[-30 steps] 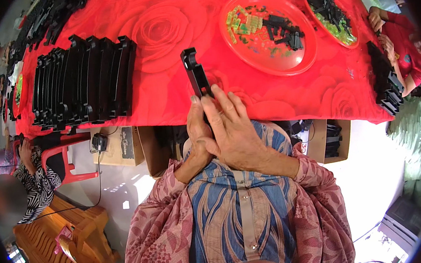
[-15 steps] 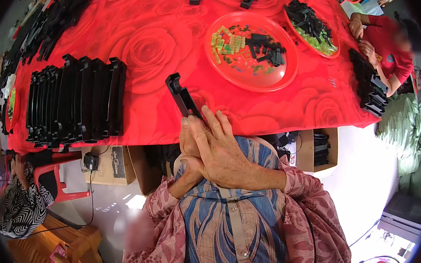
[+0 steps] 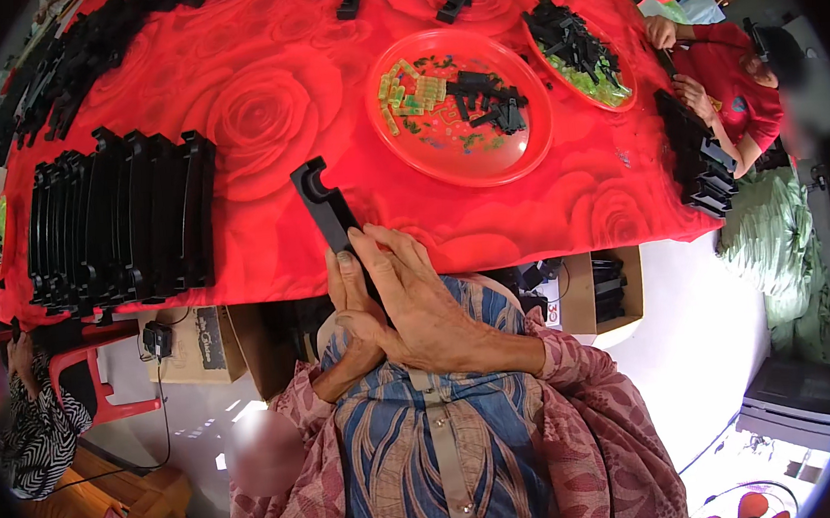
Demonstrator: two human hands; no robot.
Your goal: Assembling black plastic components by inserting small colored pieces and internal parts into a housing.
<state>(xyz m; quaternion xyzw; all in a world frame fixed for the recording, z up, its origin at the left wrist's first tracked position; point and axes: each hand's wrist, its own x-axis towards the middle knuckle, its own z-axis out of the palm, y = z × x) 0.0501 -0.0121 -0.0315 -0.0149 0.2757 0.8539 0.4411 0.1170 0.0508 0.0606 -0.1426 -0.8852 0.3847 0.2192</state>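
A long black plastic part point(image 3: 329, 210) with a hooked, notched end slants up and to the left over the table's near edge. My left hand point(image 3: 355, 309) grips its lower end from the left side. My right hand point(image 3: 424, 307) is pressed against it from the right, fingers closed along its side, the two palms meeting below. The part's lower end is hidden between my hands. A stack of similar black parts point(image 3: 121, 225) stands to the left. Beyond my right hand is a red plate point(image 3: 447, 169) holding yellow-green translucent pieces point(image 3: 411, 97) and small black pieces point(image 3: 495, 99).
A red rose-patterned cloth point(image 3: 264, 114) covers the table. A second red tray point(image 3: 608, 99) holds black and green pieces. At right, a person in a red shirt point(image 3: 730, 83) sits near black parts point(image 3: 692, 156). Cardboard boxes point(image 3: 620, 315) stand below; a red stool point(image 3: 100, 385) is at left.
The black part has turned, showing more of its flat side, and my right fingers have shifted along it. The whole view has swung slightly, moving the table leftward in the picture.
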